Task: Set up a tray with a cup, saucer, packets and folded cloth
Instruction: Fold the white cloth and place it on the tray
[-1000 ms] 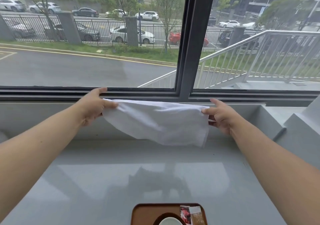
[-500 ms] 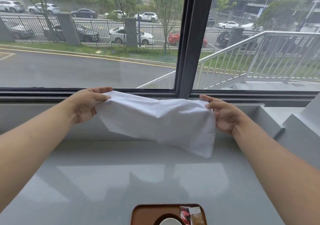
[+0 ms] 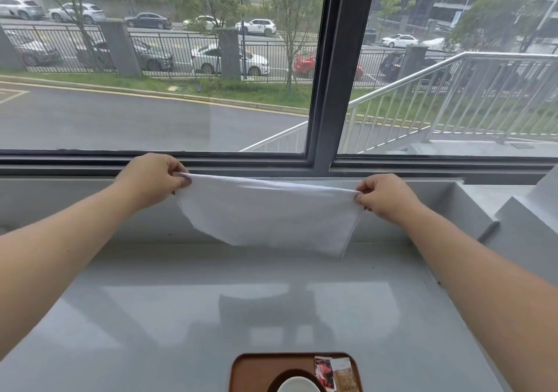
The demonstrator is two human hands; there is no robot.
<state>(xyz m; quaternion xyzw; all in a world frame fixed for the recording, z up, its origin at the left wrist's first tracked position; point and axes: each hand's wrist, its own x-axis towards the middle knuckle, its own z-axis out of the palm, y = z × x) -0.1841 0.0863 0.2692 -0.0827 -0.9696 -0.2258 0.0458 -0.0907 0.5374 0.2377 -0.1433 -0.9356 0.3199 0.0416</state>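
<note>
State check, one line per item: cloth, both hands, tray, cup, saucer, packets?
white cloth: held up above the counter, stretched between both hands, hanging doubled over
left hand: pinching the cloth's left top corner
right hand: pinching the cloth's right top corner
tray: flat on the grey counter
saucer: on the tray
cup: on the saucer, mostly cut off
packets: on the tray, right of the cup

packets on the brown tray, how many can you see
2: a red packet and a tan paper packet, side by side at the right side of the brown tray. The frame cuts the tray off, so more may be hidden.
</note>
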